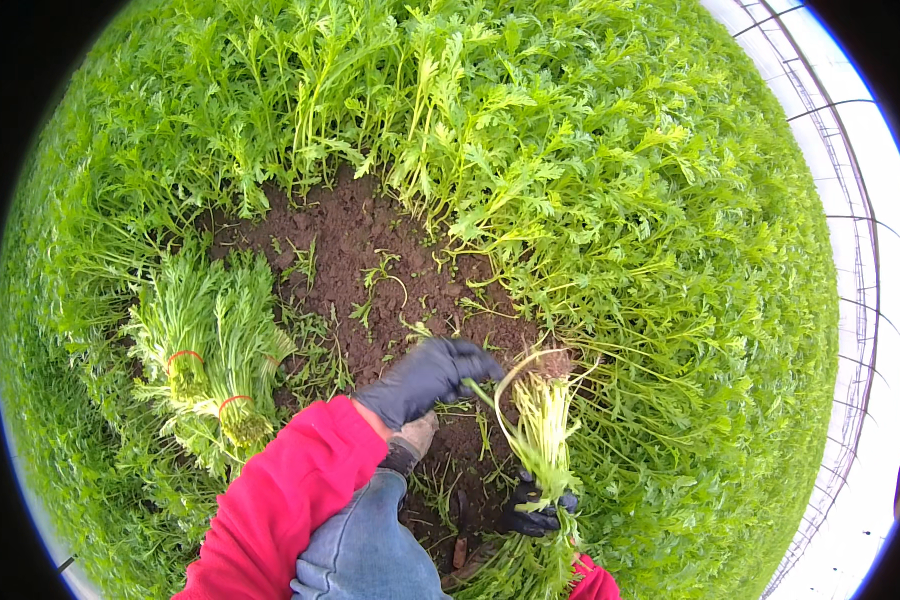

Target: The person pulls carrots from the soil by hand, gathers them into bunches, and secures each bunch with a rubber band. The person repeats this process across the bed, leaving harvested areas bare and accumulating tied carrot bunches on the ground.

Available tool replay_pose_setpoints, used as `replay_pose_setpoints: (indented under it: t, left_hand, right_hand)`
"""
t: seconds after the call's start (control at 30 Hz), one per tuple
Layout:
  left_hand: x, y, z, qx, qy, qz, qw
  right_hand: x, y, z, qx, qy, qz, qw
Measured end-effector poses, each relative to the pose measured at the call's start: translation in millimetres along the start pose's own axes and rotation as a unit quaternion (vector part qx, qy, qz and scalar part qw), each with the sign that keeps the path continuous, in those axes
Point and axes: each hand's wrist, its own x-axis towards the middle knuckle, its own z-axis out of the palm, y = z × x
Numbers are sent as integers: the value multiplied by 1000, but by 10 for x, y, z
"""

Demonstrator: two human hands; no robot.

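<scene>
My right hand [540,506], in a black glove, is closed around a bunch of leafy greens [544,420]. The bunch's pale stems and soil-covered roots point up toward the top of the view, and its leaves hang below the hand. My left hand [439,375], in a dark glove, is just left of the stems, with a thin green stem [480,391] at its fingertips. Its fingers are bent, and their grip on that stem is hard to make out. Two bundles of greens tied with red bands, one [186,371] beside the other [241,416], lie at the left.
Tall standing greens [682,247] surround a patch of brown soil [337,255] strewn with loose sprigs [379,281]. A tool with a brownish handle [460,551] lies on the soil near my knee [367,532]. A framed, light-coloured greenhouse wall [855,262] curves along the right.
</scene>
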Motion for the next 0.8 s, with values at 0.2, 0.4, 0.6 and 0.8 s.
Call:
replay_pose_setpoints:
  t: [0.2,0.4,0.6,0.8]
  left_hand:
    - [-4,328,-458,-110,237,161,952]
    - [-18,159,-205,201,158,98,962]
    - [-104,-137,504,138,-212,-53,966]
    - [-79,250,280,194,-68,-49,977]
  right_hand:
    - [-43,-36,190,49,-37,-16,998]
    - [-62,-16,310,78,-68,-17,995]
    - [-68,68,401,105,-93,-1,990]
    - [-49,46,439,127,-114,-14,985]
